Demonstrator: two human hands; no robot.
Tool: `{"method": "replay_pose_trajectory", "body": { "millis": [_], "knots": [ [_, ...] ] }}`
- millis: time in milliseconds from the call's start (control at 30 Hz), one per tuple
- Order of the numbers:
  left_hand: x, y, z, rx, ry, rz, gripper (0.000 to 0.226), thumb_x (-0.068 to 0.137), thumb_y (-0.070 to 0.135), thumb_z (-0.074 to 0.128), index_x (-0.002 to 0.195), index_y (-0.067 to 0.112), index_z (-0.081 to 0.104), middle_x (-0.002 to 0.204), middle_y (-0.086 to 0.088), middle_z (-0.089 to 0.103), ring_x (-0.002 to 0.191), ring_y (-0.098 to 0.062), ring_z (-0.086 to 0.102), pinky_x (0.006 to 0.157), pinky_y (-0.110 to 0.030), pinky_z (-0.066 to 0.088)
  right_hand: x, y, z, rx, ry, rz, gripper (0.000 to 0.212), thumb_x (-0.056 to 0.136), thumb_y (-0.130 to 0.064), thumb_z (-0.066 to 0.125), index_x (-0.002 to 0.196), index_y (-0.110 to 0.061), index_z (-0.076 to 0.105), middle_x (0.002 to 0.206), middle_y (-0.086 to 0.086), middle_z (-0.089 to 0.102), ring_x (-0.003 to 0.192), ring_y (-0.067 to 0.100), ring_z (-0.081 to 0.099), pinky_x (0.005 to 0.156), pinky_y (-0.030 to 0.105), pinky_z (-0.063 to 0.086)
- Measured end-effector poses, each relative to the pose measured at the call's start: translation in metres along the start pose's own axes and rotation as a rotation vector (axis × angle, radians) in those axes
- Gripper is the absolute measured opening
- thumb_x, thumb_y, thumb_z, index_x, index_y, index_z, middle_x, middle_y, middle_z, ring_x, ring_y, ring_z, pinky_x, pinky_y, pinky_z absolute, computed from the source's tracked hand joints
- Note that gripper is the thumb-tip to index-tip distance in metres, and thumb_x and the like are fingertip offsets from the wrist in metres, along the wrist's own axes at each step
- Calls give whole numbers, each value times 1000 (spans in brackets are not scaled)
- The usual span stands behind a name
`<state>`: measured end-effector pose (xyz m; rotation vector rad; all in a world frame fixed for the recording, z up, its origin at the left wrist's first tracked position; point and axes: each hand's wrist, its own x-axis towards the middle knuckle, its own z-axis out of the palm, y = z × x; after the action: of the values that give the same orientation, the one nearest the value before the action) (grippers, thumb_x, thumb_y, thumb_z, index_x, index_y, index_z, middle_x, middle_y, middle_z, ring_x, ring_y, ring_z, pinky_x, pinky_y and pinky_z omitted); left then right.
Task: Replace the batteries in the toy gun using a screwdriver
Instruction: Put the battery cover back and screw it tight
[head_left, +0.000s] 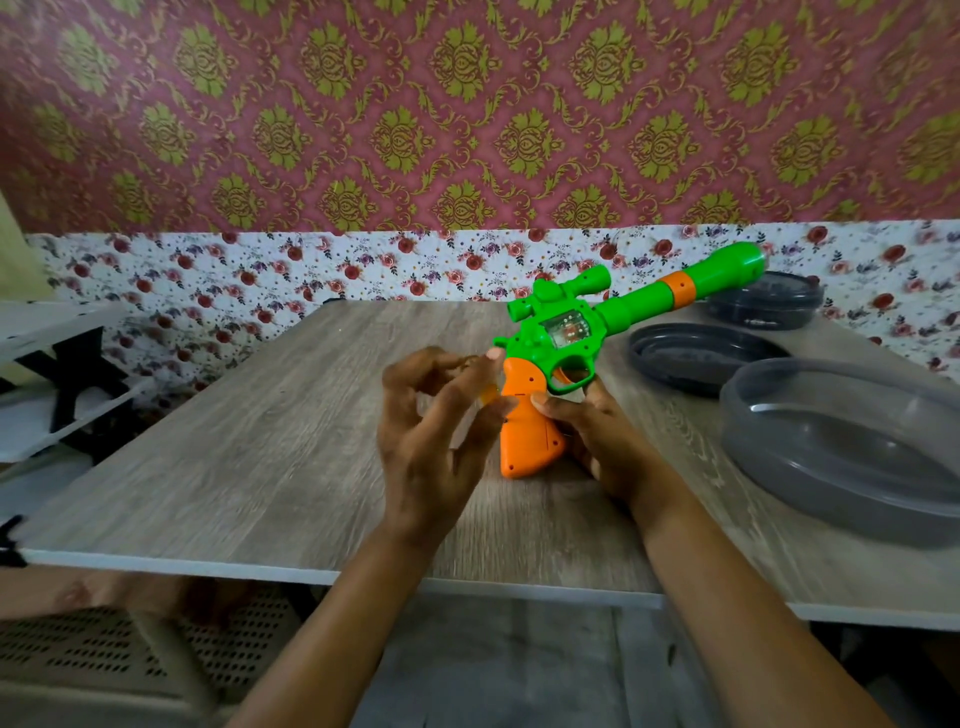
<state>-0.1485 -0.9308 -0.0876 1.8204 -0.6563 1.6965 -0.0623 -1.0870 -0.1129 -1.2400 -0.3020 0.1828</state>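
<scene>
Your right hand (597, 441) grips the toy gun (566, 332) by its orange handle over the table (260, 441). Just left, your left hand (431, 436) is half curled; I cannot tell whether it holds anything. Grey dishes (763, 447) sit right of your right hand.

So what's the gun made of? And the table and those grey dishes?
Gun: looks like hard plastic, with glossy bright green and orange moulded parts and a clear window on the side.
Table: grey wood-grain top with a white edge, probably laminate board rather than solid wood.
Dishes: probably smoky, half see-through plastic; light glints off the inside.
</scene>
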Motion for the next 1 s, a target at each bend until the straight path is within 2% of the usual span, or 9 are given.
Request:
{"method": "replay_pose_trajectory", "body": {
  "millis": [100,200,333,433,600,700,833,933,1000],
  "knots": [
    [0,-2,0,-5,53,-48,26,85,9,63,109,13,54,100,-6,42,90,-13,48,71,-19,45,-1,-1,0,-20,12,8,65,79,-10,68,136,-21,39,124,8,62,98,20,67,68,35,57],
    [0,-1,2,-74,36,-67,25,90,9,53,114,11,46,103,-8,44,85,-21,53,76,-14,44,-3,-3,0,-22,2,10,58,83,-7,63,134,-20,40,120,7,63,93,18,68,66,32,58],
    [1,3,1,-48,-9,-77,32,91,5,45,122,9,45,112,-9,45,98,-6,48,82,-11,41,-3,-3,1,-62,-7,10,56,83,-10,66,131,-22,42,119,4,63,97,19,67,72,34,58],
    [1,1,1,-43,-15,-59,30,92,13,48,121,11,48,116,-10,44,105,-9,48,83,-19,44,-2,-2,1,-61,-19,5,67,75,-14,73,134,-22,41,123,6,63,103,23,66,75,37,56],
    [1,0,0,-43,50,-22,26,85,5,59,108,9,49,103,-9,44,92,-1,45,76,-11,42,-3,-3,1,-56,-14,-6,58,83,-8,65,134,-21,41,121,6,63,97,18,67,69,32,57],
    [1,3,2,-49,0,-51,29,89,4,49,117,9,44,115,-11,51,88,-9,51,76,-13,42,-3,-3,1,-71,-11,-1,55,84,-8,64,132,-22,42,115,1,65,90,13,69,64,28,57],
    [1,5,2,-11,-55,-82,39,92,7,40,131,6,39,131,-11,46,105,-28,61,90,-16,42,-3,-4,1,-74,-16,3,54,84,-8,63,131,-23,42,110,-2,65,84,8,69,60,25,56],
    [2,3,0,16,-17,-61,34,93,13,46,126,8,46,126,-12,43,116,-10,50,89,-19,43,-4,-4,1,-71,-14,9,55,84,-10,64,132,-23,41,113,-1,65,92,14,68,66,29,57],
    [2,1,-1,26,12,-51,28,92,15,53,119,11,50,112,-10,43,101,-3,44,78,-18,44,-4,-4,1,-60,-16,12,57,82,-11,65,132,-24,41,115,2,65,97,18,68,69,33,57]
  ]
}}
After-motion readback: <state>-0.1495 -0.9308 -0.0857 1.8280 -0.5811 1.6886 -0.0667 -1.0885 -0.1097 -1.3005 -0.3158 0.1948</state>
